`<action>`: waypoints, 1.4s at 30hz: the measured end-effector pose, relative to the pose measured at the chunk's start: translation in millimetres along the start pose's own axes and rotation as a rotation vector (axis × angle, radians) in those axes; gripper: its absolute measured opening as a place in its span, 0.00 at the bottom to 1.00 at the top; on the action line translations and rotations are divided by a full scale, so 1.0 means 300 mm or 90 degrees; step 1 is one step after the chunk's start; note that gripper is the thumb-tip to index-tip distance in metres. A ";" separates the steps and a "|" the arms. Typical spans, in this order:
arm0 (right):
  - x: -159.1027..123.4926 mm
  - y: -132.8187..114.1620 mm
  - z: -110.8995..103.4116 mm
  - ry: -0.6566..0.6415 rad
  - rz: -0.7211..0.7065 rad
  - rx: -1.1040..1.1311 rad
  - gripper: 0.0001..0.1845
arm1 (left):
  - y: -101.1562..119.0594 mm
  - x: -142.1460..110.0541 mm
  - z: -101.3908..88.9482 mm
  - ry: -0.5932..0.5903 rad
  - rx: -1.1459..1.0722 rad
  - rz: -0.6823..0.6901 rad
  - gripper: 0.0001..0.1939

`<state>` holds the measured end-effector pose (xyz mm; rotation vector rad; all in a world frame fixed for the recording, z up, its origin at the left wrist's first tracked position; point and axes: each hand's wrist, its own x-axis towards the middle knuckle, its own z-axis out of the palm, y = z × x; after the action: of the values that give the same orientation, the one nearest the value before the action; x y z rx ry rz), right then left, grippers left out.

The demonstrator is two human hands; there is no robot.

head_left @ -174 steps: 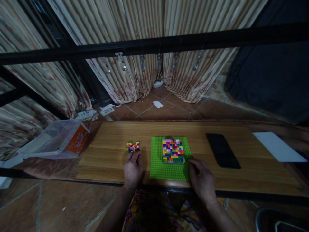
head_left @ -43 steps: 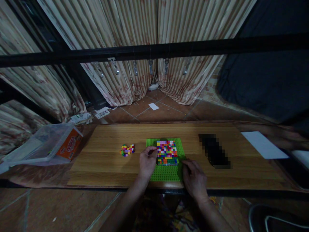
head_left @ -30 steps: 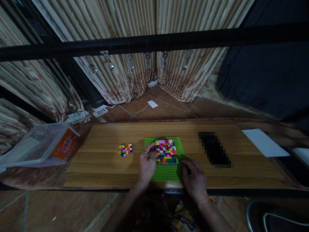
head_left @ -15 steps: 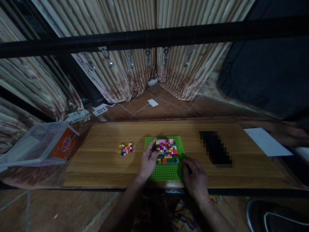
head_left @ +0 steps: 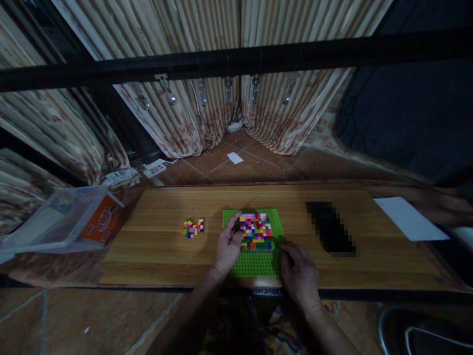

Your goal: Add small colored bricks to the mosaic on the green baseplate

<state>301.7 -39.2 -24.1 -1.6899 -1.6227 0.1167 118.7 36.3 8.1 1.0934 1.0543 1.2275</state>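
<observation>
A green studded baseplate [head_left: 254,266] lies on the wooden table, carrying a block of small multicoloured bricks [head_left: 255,229] packed side by side. My left hand [head_left: 228,244] rests over the plate's left edge, index finger stretched out along the block and thumb apart, touching or close to its left side. At the right edge of the plate, my right hand [head_left: 299,271] is closed, its fingers curled and the tips by the rim. Whatever sits between those fingertips is hidden. Left of the plate lies a small pile of loose bricks [head_left: 192,228].
The wooden table [head_left: 158,261] spans the view. On its right lies a dark, pixelated object [head_left: 330,229], with a white sheet [head_left: 410,218] beyond. A clear plastic box [head_left: 70,217] with an orange label stands left. Across the background runs a dark bar [head_left: 207,64] before curtains.
The view has shifted very slightly. Both hands, the baseplate and the brick block keep the same places relative to each other.
</observation>
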 end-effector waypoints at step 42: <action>-0.018 0.051 0.013 0.003 -0.041 -0.066 0.16 | 0.055 -0.101 -0.374 0.267 0.746 0.070 0.09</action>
<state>311.1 -40.3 -38.0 -1.7110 -1.7041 -0.0027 3.8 12.5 5.9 1.8014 2.1904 0.8854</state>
